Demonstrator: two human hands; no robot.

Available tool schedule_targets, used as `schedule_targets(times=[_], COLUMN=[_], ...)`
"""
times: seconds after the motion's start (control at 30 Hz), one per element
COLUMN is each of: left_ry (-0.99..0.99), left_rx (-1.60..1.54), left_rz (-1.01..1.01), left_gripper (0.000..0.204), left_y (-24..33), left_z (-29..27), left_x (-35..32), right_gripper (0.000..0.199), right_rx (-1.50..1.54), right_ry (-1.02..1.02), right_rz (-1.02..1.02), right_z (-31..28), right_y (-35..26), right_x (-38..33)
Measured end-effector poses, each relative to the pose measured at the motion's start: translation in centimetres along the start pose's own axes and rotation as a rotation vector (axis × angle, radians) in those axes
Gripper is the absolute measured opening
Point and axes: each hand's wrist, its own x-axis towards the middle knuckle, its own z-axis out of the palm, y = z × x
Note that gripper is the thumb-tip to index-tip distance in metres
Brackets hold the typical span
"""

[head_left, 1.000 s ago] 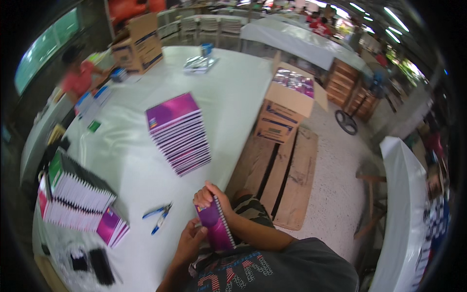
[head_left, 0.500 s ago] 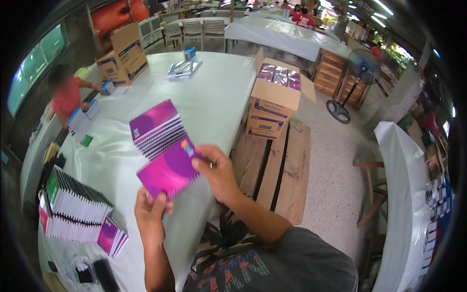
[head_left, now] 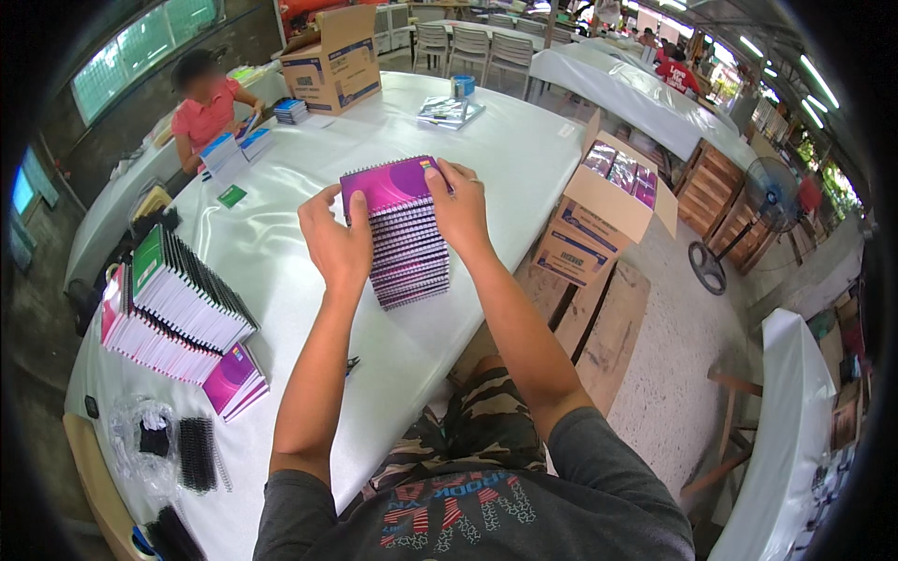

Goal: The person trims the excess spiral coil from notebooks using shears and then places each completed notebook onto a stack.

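A tall stack of purple spiral notebooks (head_left: pixel 409 257) stands on the white-covered table before me, its coil bindings showing along the near side. My left hand (head_left: pixel 339 241) is closed against the left side of the stack's top, thumb on the cover. From the other side my right hand (head_left: pixel 462 208) grips the top right corner, thumb on the upper notebook. Left of my forearm, a few smaller-looking purple notebooks (head_left: pixel 234 379) lean beside a larger pile of spiral notebooks (head_left: pixel 192 294) with a green cover on top. Part of a small dark tool (head_left: pixel 352 365) shows by my left forearm.
Black binding coils (head_left: pixel 196 453) and a clear plastic bag (head_left: pixel 140 435) lie at the near left. Across the table a person (head_left: pixel 208 107) handles small blue booklets near an open carton (head_left: pixel 332 70). Right of the table, cartons (head_left: pixel 599 220) stand on a wooden pallet (head_left: pixel 613 323).
The single purple notebook held up in both hands has come down onto the stack. My hands have moved to the stack's two sides. The view has swung left.
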Motion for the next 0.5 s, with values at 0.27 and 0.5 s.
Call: schedule_targets(times=[0.27,0.5], left_ry=[0.144,0.174], left_rx=[-0.422,-0.409], left_rz=[-0.173,-0.167], left_gripper=[0.037,0.035], left_y=[-1.1,-0.7], left_z=[1.8,2.1], left_x=[0.2,0.3], right_gripper=[0.057,0.049], right_rx=[0.291,0.195], right_ry=[-0.054,0.062], right_rz=[0.07,-0.018], right_z=[0.7,0.8], right_y=[-0.9,-1.1], right_x=[-1.8,-1.9])
